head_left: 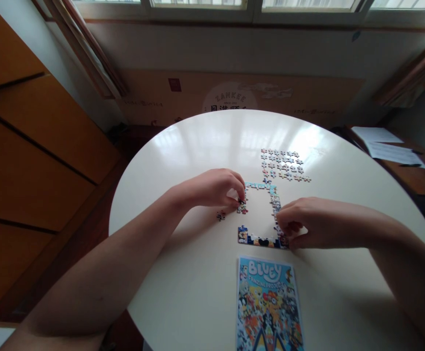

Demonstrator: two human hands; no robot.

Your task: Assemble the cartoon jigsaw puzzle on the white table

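A partly joined jigsaw border [263, 241] lies on the round white table, with a gap low on its left side. My left hand [222, 187] pinches a jigsaw piece [241, 206] at the left side of the border, thumb and fingertips close together. At the lower right of the border, my right hand [302, 222] has its fingers curled and its thumb down on the edge pieces; the fingers partly hide that side. One loose jigsaw piece [221, 215] rests just left of the border, below my left hand.
Rows of loose jigsaw pieces [281, 165] lie beyond the border. Nearer me is a colourful picture sheet [269, 307] reading "Bluey". The white table [183, 292] has a curved edge. Papers [391, 146] sit on a side desk at right; orange cabinets [33, 146] stand at left.
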